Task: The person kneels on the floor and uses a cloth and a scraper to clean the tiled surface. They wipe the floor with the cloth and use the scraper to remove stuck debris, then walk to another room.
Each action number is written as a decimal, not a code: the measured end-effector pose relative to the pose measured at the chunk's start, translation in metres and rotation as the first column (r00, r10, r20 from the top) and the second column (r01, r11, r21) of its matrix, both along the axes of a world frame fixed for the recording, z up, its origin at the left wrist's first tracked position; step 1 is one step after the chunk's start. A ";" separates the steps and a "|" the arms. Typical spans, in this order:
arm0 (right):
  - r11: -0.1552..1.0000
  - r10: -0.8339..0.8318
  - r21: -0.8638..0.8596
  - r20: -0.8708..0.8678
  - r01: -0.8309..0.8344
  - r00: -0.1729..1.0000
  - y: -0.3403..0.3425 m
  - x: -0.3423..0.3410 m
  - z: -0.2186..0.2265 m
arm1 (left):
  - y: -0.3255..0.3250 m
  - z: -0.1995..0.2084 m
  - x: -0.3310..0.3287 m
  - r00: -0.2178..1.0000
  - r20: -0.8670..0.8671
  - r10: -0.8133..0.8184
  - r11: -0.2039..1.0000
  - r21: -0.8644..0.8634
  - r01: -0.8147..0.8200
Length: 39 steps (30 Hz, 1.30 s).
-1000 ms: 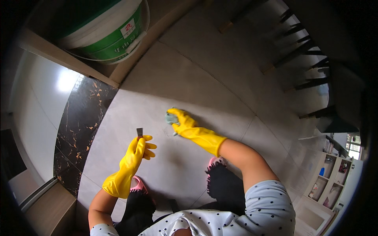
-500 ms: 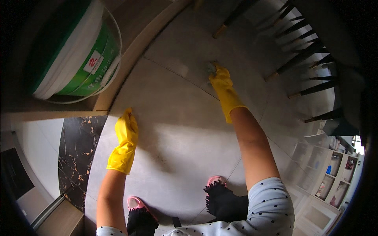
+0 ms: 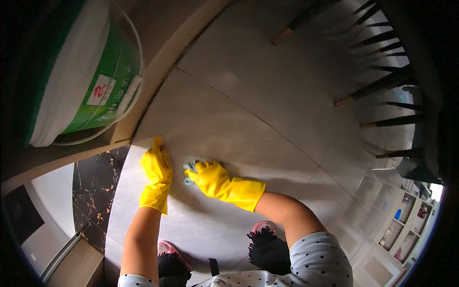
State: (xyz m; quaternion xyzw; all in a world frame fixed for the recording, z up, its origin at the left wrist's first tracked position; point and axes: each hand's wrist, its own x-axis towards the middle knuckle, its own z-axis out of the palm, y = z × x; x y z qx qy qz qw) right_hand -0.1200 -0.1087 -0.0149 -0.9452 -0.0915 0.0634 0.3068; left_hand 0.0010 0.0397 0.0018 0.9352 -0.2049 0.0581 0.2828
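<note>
Both my hands wear yellow rubber gloves. My right hand (image 3: 209, 179) is closed on a crumpled grey-green cloth (image 3: 189, 172) and presses it to the grey tiled floor (image 3: 239, 138). Part of the cloth lies hidden under the glove. A short way to its left, my left hand (image 3: 157, 172) is down by the floor beside the cabinet's corner. Its fingers are drawn together, one of them pointing ahead, and nothing shows in them.
A green and white bucket (image 3: 93, 91) with a clear handle stands on a wooden ledge (image 3: 165, 57) at the left. Dark chair legs (image 3: 375, 88) crowd the far right. Black marble trim (image 3: 98, 184) borders the floor. My pink slippers (image 3: 168, 248) are below, and white shelving (image 3: 399, 220) stands at the right.
My right hand has swept the cloth from the far right back toward me and leftward, close to my left hand. The left hand has hardly moved; the view has shifted slightly.
</note>
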 end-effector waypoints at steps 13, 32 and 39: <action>0.890 -0.452 0.111 0.085 0.443 0.888 -0.085 0.183 -0.003 | 0.008 -0.001 0.002 0.997 -0.074 -0.004 0.999 0.037 0.006; 0.934 -0.286 -0.275 -0.193 0.228 0.939 -0.050 0.254 0.029 | 0.023 -0.010 0.004 0.990 -0.141 -0.007 0.998 -0.058 -0.001; 0.963 -0.082 -0.267 -0.190 0.029 0.978 -0.003 0.238 0.021 | 0.025 -0.012 0.002 0.987 -0.154 0.047 0.998 -0.045 -0.054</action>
